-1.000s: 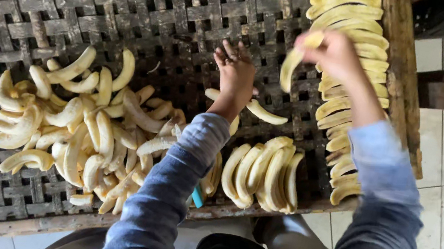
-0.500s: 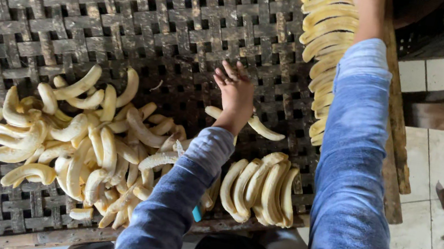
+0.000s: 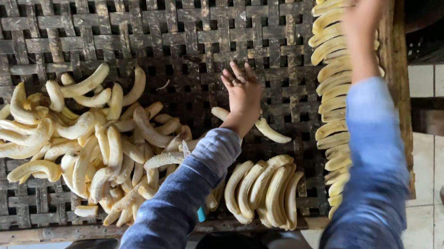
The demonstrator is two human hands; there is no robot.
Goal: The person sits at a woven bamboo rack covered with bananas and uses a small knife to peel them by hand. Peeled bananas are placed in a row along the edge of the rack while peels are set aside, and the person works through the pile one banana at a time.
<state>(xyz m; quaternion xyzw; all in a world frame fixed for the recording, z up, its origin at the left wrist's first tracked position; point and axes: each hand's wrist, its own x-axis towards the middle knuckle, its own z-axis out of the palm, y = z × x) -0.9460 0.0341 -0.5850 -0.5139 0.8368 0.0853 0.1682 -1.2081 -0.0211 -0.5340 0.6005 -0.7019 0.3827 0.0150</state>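
On woven slat table (image 3: 71,13), at 12 o'clock of centre: left hand (image 3: 244,94) being rested flat, grip released, fingers spread, across single peeled banana (image 3: 269,131). At 1 o'clock: right hand (image 3: 365,9) being reached onto banana row (image 3: 330,95) along edge, grip state cannot be told, blurred. At 9 o'clock: loose banana pile (image 3: 80,136) lying. At 6 o'clock: small aligned bunch (image 3: 265,190) lying.

Left hand (image 3: 244,95) rests over peeled bananas (image 3: 86,137) on woven rack (image 3: 40,19).
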